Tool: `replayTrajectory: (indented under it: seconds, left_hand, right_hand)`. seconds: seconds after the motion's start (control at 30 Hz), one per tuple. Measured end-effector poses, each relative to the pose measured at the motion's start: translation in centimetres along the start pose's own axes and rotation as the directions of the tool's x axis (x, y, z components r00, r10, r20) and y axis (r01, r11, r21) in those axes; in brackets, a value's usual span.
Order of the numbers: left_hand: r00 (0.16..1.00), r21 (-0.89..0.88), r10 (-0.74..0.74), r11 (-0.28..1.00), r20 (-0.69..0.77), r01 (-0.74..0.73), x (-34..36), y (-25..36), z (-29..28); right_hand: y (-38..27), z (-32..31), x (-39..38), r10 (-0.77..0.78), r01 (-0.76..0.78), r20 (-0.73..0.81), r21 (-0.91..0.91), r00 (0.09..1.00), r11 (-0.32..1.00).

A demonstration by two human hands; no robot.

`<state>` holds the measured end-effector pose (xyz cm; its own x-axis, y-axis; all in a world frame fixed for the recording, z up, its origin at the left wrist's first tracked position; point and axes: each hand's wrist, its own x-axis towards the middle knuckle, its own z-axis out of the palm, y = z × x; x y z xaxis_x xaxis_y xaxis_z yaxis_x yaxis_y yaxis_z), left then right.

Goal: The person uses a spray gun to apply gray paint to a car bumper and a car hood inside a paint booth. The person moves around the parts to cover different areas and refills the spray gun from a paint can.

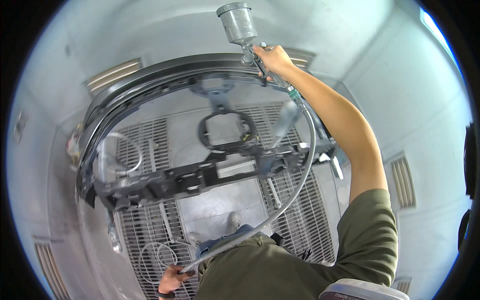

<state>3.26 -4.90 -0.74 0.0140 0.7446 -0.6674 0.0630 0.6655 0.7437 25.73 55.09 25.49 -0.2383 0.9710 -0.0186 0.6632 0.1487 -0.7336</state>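
Note:
At the top of the head view my right hand [276, 60] is wrapped round the handle of a spray gun [252, 55], its arm stretched far out. A round grey paint cup with a ridged lid [238, 24] sits on top of the gun. From the green fitting under the handle a grey air hose [304, 185] curves down across my front. Low on the left, my left hand [172, 279] grips that hose. Below the gun lies a large black car bumper [165, 182], curved at its far side, with an open frame and a ring-shaped bracket in the middle.
Slatted metal floor grates [300, 210] run on both sides of a plain floor strip [220, 202] where my shoes stand. More hose lies coiled on the left grate. Pale booth walls [430, 115] with louvred vents [403, 181] surround the bumper.

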Motion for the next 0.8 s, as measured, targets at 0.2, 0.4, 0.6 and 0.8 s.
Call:
replayTrajectory:
  seconds: [0.2,0.4,0.6,0.8]
  left_hand:
    - [0.993,0.177,-0.077,0.982,0.093,0.059,4.3,4.2,1.1]
    - [0.982,0.285,-0.062,0.958,0.178,0.009,8.0,5.4,0.8]
    - [0.970,0.246,-0.114,0.968,0.216,0.059,9.8,5.9,-0.1]
    - [0.975,0.419,-0.125,0.907,0.186,0.037,10.9,4.6,-2.2]
  right_hand:
    - [10.8,-9.4,-1.6,0.116,-0.110,-0.232,0.038,0.966,0.993]
    - [18.7,-15.3,-4.4,0.304,-0.294,-0.413,0.091,0.858,0.952]
    - [24.4,-19.0,-8.7,0.395,-0.365,-0.568,0.171,0.722,0.915]
    - [29.9,-20.9,-14.5,0.488,-0.431,-0.623,0.255,0.611,0.866]
